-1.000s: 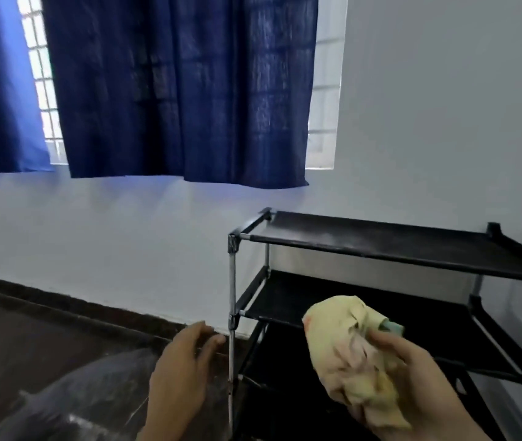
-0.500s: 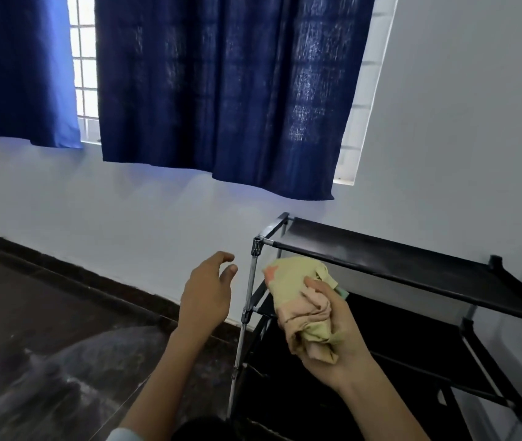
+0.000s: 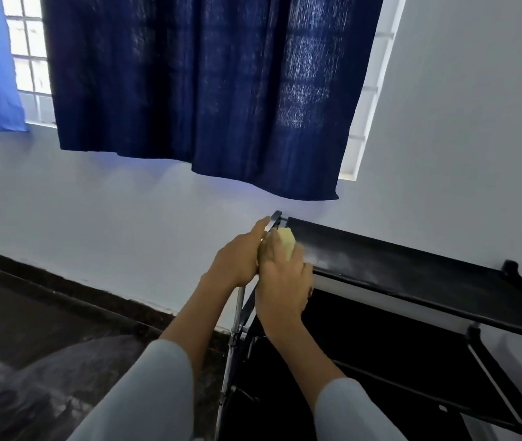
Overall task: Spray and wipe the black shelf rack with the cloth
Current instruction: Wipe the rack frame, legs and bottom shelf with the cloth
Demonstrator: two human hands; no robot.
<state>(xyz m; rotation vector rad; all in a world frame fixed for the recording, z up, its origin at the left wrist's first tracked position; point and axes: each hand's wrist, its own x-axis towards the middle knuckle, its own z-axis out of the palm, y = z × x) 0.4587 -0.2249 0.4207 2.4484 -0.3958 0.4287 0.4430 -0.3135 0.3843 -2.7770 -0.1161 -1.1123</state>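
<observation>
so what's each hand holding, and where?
Right hand grips the bunched pale yellow cloth. Left hand grips the black metal shelf rack at its top left corner.

Both forearms reach forward and up from the bottom of the view, each in a pale sleeve pushed back below the elbow. The left hand (image 3: 239, 257) sits palm inward with its fingers curled over the left end rail of the shelf rack (image 3: 412, 265), index finger stretched ahead. The right hand (image 3: 283, 281) lies just beside it, back toward the camera, fingers bent down over a bunched yellow cloth (image 3: 286, 241) pressed on the top shelf's near corner. The two hands touch at the knuckles.
</observation>
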